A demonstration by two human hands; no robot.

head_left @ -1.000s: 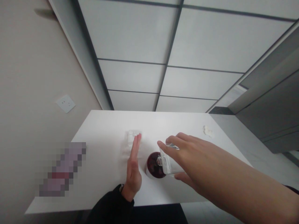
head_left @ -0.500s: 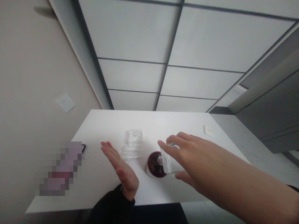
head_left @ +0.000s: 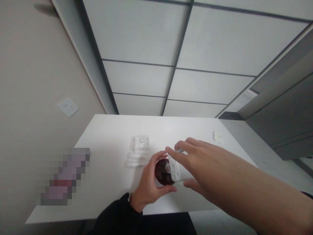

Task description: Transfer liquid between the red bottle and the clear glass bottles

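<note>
The white rectangular worktop (head_left: pixel 110 182) carries everything, and its near edge is partly covered by a black sleeve and by the bare right forearm that crosses the near right corner. A pixelated blur sits over the left edge of the worktop, so whatever lies there cannot be made out. The right hand (head_left: pixel 195 166) reaches in from the right, its fingers (head_left: pixel 174 156) closed around one clear square glass bottle (head_left: pixel 178 170), tilted with its neck over the one round glass of dark red liquid (head_left: pixel 162 171); most of the bottle is hidden under the palm, and whether anything flows from it is too hard to tell. The left hand (head_left: pixel 149 186) comes from the near edge, thumb and fingers curled around that glass, which stands near the middle of the worktop, toward its near edge; its lower wall is hidden by the fingers. Just beyond and to the left stands one clear moulded plastic piece (head_left: pixel 138 150), its outline faint against the white surface. Near the far right corner lies one small crumpled white scrap (head_left: pixel 217 136), too small to identify.
</note>
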